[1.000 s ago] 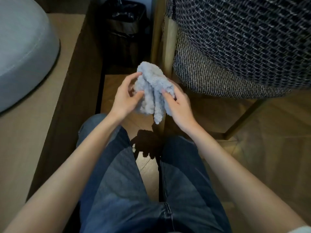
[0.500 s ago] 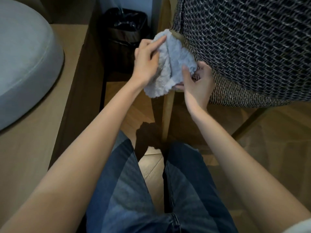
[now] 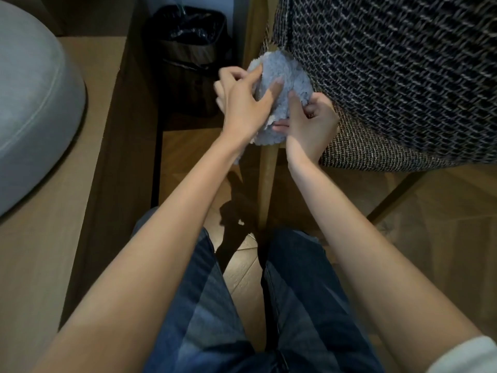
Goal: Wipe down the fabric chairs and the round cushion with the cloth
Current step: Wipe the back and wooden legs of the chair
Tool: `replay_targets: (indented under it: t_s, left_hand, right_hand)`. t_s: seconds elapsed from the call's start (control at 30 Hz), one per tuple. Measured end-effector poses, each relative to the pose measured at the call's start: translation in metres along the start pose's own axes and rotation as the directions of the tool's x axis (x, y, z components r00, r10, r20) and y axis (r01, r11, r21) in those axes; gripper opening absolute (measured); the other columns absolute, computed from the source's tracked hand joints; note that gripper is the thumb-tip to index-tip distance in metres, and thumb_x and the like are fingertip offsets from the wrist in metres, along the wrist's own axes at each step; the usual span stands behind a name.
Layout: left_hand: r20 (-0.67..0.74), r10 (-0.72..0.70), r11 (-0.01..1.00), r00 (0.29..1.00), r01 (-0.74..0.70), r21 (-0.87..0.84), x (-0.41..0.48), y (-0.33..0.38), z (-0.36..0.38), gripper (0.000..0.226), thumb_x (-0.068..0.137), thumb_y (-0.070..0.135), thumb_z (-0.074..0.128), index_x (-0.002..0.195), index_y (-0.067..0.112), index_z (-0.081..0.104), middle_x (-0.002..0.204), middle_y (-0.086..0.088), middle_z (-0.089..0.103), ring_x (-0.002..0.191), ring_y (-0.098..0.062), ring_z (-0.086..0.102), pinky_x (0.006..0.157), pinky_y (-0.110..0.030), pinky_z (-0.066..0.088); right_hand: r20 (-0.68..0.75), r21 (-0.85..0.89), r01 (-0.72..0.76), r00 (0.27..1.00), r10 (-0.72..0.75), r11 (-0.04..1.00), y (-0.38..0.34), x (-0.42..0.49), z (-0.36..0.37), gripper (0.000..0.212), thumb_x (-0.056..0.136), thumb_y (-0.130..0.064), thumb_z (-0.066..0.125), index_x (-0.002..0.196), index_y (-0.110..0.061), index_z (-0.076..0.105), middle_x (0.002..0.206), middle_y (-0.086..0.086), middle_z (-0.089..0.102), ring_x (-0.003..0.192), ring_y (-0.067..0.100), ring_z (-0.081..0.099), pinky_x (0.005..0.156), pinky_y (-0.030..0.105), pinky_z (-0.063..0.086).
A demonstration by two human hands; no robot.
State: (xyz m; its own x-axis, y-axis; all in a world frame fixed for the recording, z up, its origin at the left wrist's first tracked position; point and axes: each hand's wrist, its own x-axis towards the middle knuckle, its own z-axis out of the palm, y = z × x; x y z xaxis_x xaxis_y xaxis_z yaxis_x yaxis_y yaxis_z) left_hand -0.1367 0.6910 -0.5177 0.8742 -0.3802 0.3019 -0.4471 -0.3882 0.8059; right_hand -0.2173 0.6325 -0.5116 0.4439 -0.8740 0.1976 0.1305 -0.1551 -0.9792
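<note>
Cloth (image 3: 285, 73) bunched against chair (image 3: 403, 76) corner edge, gripped by left hand (image 3: 242, 103) and right hand (image 3: 309, 126)

1 second ago the cloth (image 3: 282, 84) hung loose between both hands, apart from the chair (image 3: 390, 76). Now it is raised and bunched against the chair's near corner, the left hand (image 3: 242, 103) holding its face and the right hand (image 3: 309, 125) gripping it from below.

Both hands are meeting out front, bare forearms reaching forward.
The left hand (image 3: 242, 103) is pinching the cloth (image 3: 285, 74) with thumb and forefinger stretched, while the right hand (image 3: 309, 127) is gripping it from below — thumb up, fingers curling underneath.
</note>
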Motion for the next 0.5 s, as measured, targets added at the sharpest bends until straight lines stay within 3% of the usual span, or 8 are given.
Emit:
replay_targets:
  t_s: [0.1,0.17,0.23,0.37,0.5]
  left_hand:
    - [0.066,0.089,0.967,0.994,-0.07,-0.246,0.004,-0.004,0.002,0.053,0.091,0.051,0.052,0.124,0.01,0.061,0.107,-0.006,0.067,0.102,-0.021,0.062,0.091,-0.045,0.05]
    - [0.084,0.068,0.93,0.994,-0.032,-0.367,0.004,-0.006,0.004,0.054,0.092,0.032,0.057,0.135,0.001,0.05,0.124,-0.011,0.064,0.114,-0.019,0.061,0.096,-0.039,0.051]
    - [0.077,0.048,0.925,0.996,-0.015,-0.38,0.004,-0.005,0.007,0.059,0.091,0.032,0.057,0.139,0.0,0.045,0.13,-0.011,0.06,0.119,-0.018,0.058,0.098,-0.037,0.05]
    - [0.024,-0.001,0.941,1.0,0.009,-0.339,0.006,0.0,0.013,0.068,0.084,0.052,0.055,0.137,0.009,0.05,0.122,-0.001,0.065,0.112,-0.012,0.061,0.093,-0.038,0.052]
    - [0.012,0.052,0.955,0.999,-0.046,-0.292,0.003,-0.002,0.014,0.06,0.085,0.045,0.058,0.134,0.01,0.052,0.12,0.002,0.066,0.11,-0.009,0.061,0.093,-0.036,0.051]
  right_hand:
    - [0.03,-0.009,0.017,0.999,-0.016,1.0,0.005,0.001,-0.001,0.026,0.092,-0.008,0.065,0.069,-0.016,0.055,0.064,0.009,0.062,0.052,0.02,0.069,0.046,0.025,0.055]
    - [0.049,-0.018,0.033,0.998,-0.032,0.999,0.007,0.001,-0.001,0.023,0.092,-0.008,0.064,0.071,-0.011,0.055,0.066,0.014,0.062,0.052,0.019,0.069,0.045,0.025,0.054]
    - [0.062,-0.033,0.044,0.997,-0.042,0.998,0.011,0.002,-0.002,0.023,0.093,-0.009,0.063,0.071,-0.009,0.054,0.065,0.016,0.059,0.05,0.019,0.068,0.044,0.024,0.053]
    - [0.148,-0.107,0.073,0.987,-0.057,0.992,0.018,0.001,-0.009,0.03,0.098,-0.01,0.055,0.069,-0.017,0.052,0.07,0.008,0.057,0.059,0.018,0.07,0.051,0.033,0.058]
    - [0.201,-0.201,0.075,0.979,-0.034,0.977,0.022,-0.007,-0.019,0.018,0.099,-0.011,0.053,0.087,-0.003,0.065,0.073,0.011,0.064,0.055,0.015,0.069,0.05,0.032,0.058]
